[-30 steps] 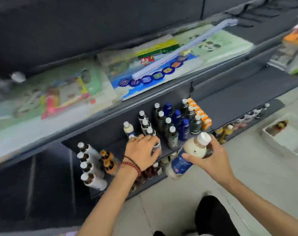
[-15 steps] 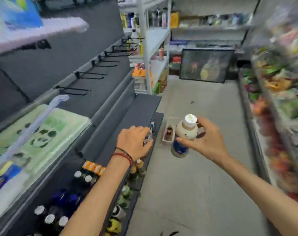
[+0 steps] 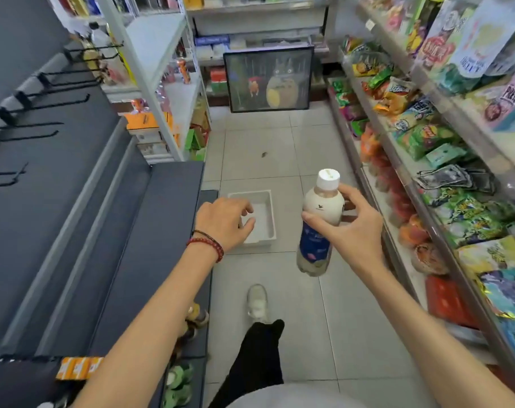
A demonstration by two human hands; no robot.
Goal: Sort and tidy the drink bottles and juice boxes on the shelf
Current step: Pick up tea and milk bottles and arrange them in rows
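My right hand [image 3: 350, 228] grips a milky-white drink bottle [image 3: 319, 231] with a white cap and a blue label, held nearly upright over the aisle floor. My left hand [image 3: 223, 222] hovers with loosely curled fingers and nothing visible in it, above the end of the dark shelf [image 3: 162, 231] and the left rim of a white tray [image 3: 266, 198] on the floor. Orange juice boxes [image 3: 79, 368] and green-capped bottles [image 3: 178, 381] sit on the low shelf at bottom left, partly hidden by my left arm.
Snack bags [image 3: 426, 136] fill the shelves along the right. A framed picture [image 3: 268, 78] leans at the aisle's end, beside a white rack [image 3: 159, 83]. Black peg hooks [image 3: 38, 104] jut from the left wall. My shoe [image 3: 257, 301] stands on the tiled floor.
The view has swung from the bottle shelf to look down the aisle. My left hand came off the shelved bottles. My right hand still holds the bottle, now more upright.
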